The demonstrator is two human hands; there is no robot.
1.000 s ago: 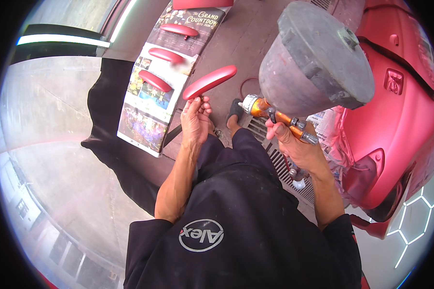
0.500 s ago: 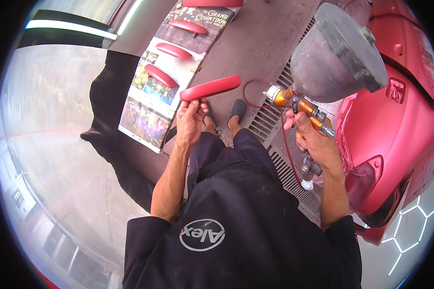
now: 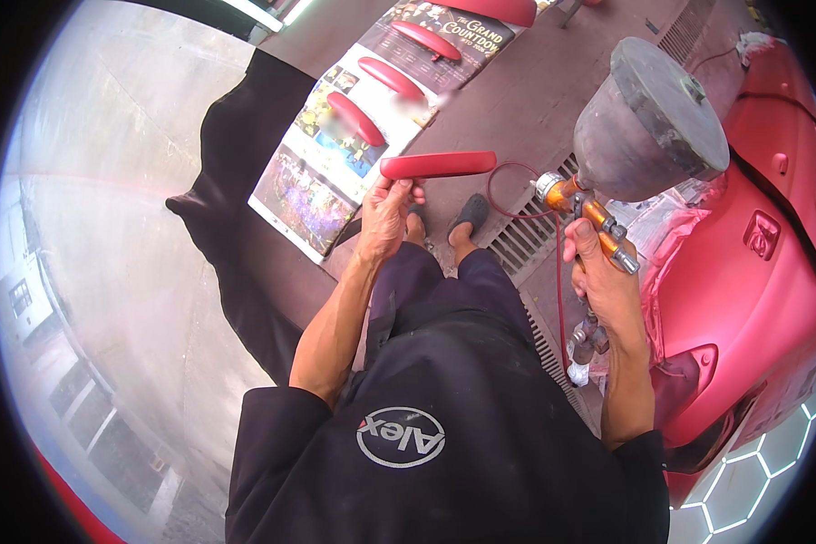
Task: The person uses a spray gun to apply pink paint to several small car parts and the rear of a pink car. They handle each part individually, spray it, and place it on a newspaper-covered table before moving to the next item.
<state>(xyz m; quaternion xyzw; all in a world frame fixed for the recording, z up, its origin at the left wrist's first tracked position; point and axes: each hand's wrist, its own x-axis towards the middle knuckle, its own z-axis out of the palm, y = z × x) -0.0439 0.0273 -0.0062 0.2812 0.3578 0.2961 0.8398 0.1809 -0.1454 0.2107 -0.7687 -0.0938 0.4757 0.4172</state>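
In my left hand (image 3: pixel 390 218) I pinch a long, rounded red car door handle (image 3: pixel 440 165) from below, by its left end. It is nearly level. My right hand (image 3: pixel 606 276) wraps around the grip of an orange and silver spray gun (image 3: pixel 589 207), upright with its nozzle facing left toward the handle's free end. A narrow gap separates the two. On top of the gun sits a large, dull grey paint cup (image 3: pixel 639 136) with its lid on. No spray is visible. The trigger fingers are partly hidden behind the gun.
To the front left, a paper-covered stand (image 3: pixel 290 222) carries several red pieces (image 3: pixel 355 118). A dark cloth (image 3: pixel 236 172) hangs beside it. Red car bodywork (image 3: pixel 743 299) with masking stands close on my right. A thin red hose (image 3: pixel 560 308) runs past a floor grate (image 3: pixel 526 245).
The view has shifted, so the stand and both hands sit further right. The door handle has turned from slanting up at its right end to nearly level. Both holds are unchanged.
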